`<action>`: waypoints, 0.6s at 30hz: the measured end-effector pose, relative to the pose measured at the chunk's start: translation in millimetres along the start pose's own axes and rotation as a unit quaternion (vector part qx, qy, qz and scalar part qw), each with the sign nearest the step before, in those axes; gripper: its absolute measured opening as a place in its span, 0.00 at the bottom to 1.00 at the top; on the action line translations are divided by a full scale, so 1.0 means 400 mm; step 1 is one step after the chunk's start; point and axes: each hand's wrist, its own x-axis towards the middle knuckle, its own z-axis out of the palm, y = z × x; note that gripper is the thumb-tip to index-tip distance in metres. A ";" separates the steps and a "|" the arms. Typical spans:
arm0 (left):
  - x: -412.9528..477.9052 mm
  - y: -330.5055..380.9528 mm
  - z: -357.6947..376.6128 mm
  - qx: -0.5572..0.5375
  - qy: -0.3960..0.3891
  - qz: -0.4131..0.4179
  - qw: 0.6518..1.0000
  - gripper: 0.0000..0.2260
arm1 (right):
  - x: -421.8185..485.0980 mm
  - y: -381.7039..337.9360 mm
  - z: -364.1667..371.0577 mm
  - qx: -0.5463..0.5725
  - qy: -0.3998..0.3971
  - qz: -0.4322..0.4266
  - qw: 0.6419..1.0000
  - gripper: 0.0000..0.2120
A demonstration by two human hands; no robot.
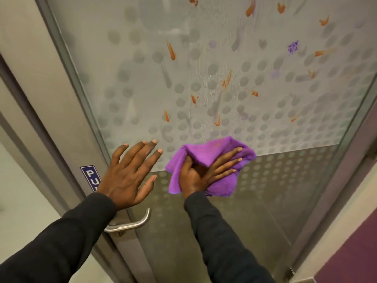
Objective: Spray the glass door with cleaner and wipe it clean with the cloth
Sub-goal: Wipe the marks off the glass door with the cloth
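The glass door fills the view, frosted with a grey dot pattern and marked with orange and purple smears; wet streaks run down its middle. My right hand presses a purple cloth flat against the glass at the lower edge of the frosted band. My left hand lies flat on the glass beside it, fingers spread, holding nothing. No spray bottle is in view.
A metal lever handle sits below my left wrist on the door's left stile. A blue sign is partly hidden by my left hand. The grey door frame runs along the left; a purple floor strip lies at the lower right.
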 end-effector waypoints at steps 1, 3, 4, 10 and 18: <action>-0.003 -0.003 -0.007 -0.001 0.014 -0.007 1.000 0.27 | -0.046 -0.018 -0.011 0.013 0.014 -0.038 0.999 0.46; -0.005 -0.025 -0.013 0.003 0.038 -0.020 0.999 0.27 | -0.132 -0.053 -0.010 0.110 -0.041 -0.140 0.983 0.54; -0.036 -0.083 -0.043 -0.005 0.048 -0.036 0.998 0.27 | -0.214 -0.115 -0.025 0.141 -0.038 -0.190 0.971 0.53; -0.068 -0.173 -0.060 0.008 0.033 -0.039 0.999 0.31 | -0.348 -0.217 0.012 0.101 -0.075 -0.224 0.966 0.38; 0.003 -0.189 -0.047 0.066 0.064 -0.043 0.995 0.34 | -0.141 -0.069 -0.007 0.136 -0.035 -0.215 0.966 0.49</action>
